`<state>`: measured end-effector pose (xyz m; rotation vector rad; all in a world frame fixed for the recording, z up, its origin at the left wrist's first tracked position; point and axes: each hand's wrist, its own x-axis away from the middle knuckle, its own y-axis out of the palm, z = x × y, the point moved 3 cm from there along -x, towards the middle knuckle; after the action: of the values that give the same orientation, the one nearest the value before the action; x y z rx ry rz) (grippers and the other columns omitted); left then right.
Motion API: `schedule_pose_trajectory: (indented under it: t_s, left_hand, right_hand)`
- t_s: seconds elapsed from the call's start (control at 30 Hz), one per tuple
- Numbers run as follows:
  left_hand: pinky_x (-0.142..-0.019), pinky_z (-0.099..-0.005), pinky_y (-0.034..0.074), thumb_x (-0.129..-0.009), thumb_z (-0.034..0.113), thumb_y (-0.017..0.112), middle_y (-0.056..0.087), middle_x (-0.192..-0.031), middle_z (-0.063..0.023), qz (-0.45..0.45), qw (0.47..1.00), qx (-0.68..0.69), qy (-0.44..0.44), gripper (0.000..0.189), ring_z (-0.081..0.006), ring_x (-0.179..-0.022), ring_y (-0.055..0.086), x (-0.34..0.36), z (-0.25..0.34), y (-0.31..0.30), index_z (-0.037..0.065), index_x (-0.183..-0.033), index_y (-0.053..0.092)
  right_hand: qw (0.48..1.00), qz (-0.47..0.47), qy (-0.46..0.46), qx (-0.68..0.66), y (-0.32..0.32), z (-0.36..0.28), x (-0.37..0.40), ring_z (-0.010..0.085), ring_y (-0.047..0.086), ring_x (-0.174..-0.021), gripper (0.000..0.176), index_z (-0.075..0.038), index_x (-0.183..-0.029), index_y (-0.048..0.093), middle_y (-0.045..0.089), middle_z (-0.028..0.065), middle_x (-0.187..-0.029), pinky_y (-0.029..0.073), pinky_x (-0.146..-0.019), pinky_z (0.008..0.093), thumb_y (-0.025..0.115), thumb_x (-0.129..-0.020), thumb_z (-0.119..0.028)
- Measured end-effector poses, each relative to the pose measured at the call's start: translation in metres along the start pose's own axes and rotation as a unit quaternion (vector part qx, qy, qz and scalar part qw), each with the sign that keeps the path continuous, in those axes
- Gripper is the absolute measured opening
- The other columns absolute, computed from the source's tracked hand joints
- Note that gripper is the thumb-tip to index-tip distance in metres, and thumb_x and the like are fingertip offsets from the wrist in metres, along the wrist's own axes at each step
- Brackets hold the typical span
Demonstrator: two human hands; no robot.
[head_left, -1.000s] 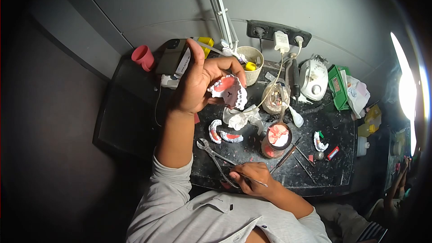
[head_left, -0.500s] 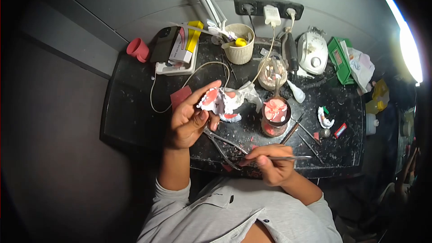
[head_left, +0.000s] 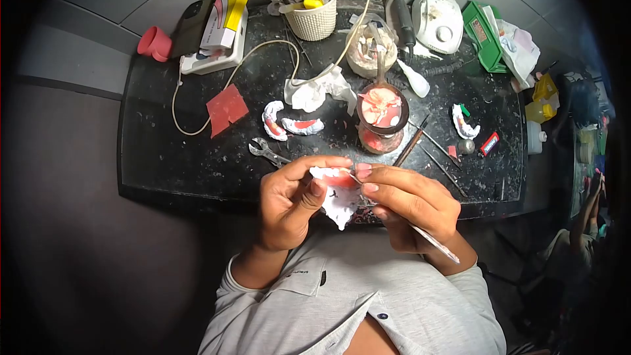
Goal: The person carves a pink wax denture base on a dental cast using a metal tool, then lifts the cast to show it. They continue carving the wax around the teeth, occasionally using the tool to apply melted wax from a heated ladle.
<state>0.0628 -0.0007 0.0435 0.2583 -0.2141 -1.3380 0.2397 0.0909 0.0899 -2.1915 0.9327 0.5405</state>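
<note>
My left hand [head_left: 284, 210] is closed on a white plaster dental cast [head_left: 340, 205] with pink wax along its upper edge, held near the table's front edge. Pinched in my right hand [head_left: 424, 207] is a thin metal wax carver [head_left: 436, 244]. Its handle slants down to the right, and its tip meets the cast's right side, partly hidden by my fingers. Beyond my hands lie a curved white cast [head_left: 273, 120] with pink wax and a second small cast [head_left: 303, 127]. A metal wrench-like tool [head_left: 265, 149] is just past my left hand.
A dark-rimmed pan [head_left: 403, 110] of pink wax stands on a jar behind my right hand. Left are a pink wax sheet [head_left: 225, 108] and a cable. Slim tools [head_left: 411, 146], another cast [head_left: 464, 123] and a red box [head_left: 490, 144] lie right. A ribbed basket [head_left: 314, 23] stands behind.
My left hand has brought the cast down toward me and turned it. My right hand has raised the carver to the cast. The head view has shifted, showing more of the table's front.
</note>
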Motion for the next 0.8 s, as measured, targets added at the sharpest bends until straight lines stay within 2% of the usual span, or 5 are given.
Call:
schedule_pose_trajectory:
  t_s: [0.03,0.1,0.5,0.73,0.8]
  left_hand:
    - [-0.093,-0.0341,0.057,-0.103,0.039,0.065,0.073,-0.114,-0.0225,0.000,1.000,0.001,-0.002,0.057,-0.0224,-0.104,0.072,-0.0006,-0.0011,0.0013,-0.015,-0.122,0.062]
    - [-0.089,-0.0293,0.056,-0.106,0.037,0.061,0.076,-0.110,-0.0155,-0.016,0.999,-0.011,0.033,0.051,-0.0149,-0.100,0.070,-0.0016,-0.0004,0.0033,-0.010,-0.126,0.064]
    - [-0.086,-0.0297,0.057,-0.105,0.043,0.060,0.076,-0.105,-0.0154,-0.008,0.998,-0.043,0.048,0.056,-0.0155,-0.097,0.071,0.0024,0.0024,0.0074,-0.011,-0.124,0.065]
    - [-0.081,-0.0289,0.059,-0.102,0.040,0.067,0.077,-0.105,-0.0164,0.015,0.985,-0.126,0.117,0.057,-0.0160,-0.096,0.073,0.0045,0.0033,0.0100,-0.010,-0.128,0.065]
    - [-0.083,-0.0303,0.058,-0.096,0.058,0.068,0.077,-0.104,-0.0151,0.059,0.987,-0.135,0.061,0.072,-0.0160,-0.094,0.072,0.0051,0.0045,0.0107,-0.009,-0.120,0.069]
  right_hand:
    - [1.000,0.006,-0.011,-0.003,0.0011,0.0002,0.0003,0.0327,0.075,-0.100,0.033,0.004,-0.113,0.072,0.072,0.0211,-0.112,0.062,-0.089,0.0437,0.080,-0.081,0.002]
    - [1.000,0.013,-0.022,-0.007,0.0021,-0.0009,-0.0001,0.0330,0.075,-0.101,0.032,0.005,-0.112,0.072,0.072,0.0209,-0.111,0.062,-0.092,0.0453,0.080,-0.081,0.003]
    - [0.999,-0.012,-0.025,-0.029,0.0011,-0.0019,-0.0031,0.0370,0.074,-0.106,0.027,0.007,-0.106,0.073,0.073,0.0197,-0.107,0.063,-0.093,0.0468,0.080,-0.080,0.005]
    - [0.999,-0.009,-0.033,-0.006,0.0039,-0.0058,-0.0030,0.0408,0.073,-0.107,0.025,0.009,-0.103,0.073,0.072,0.0223,-0.105,0.063,-0.091,0.0477,0.081,-0.084,-0.006]
    - [0.999,-0.011,-0.035,-0.009,0.0049,-0.0049,-0.0021,0.0420,0.073,-0.108,0.027,0.009,-0.103,0.073,0.072,0.0230,-0.105,0.063,-0.090,0.0479,0.082,-0.086,-0.009]
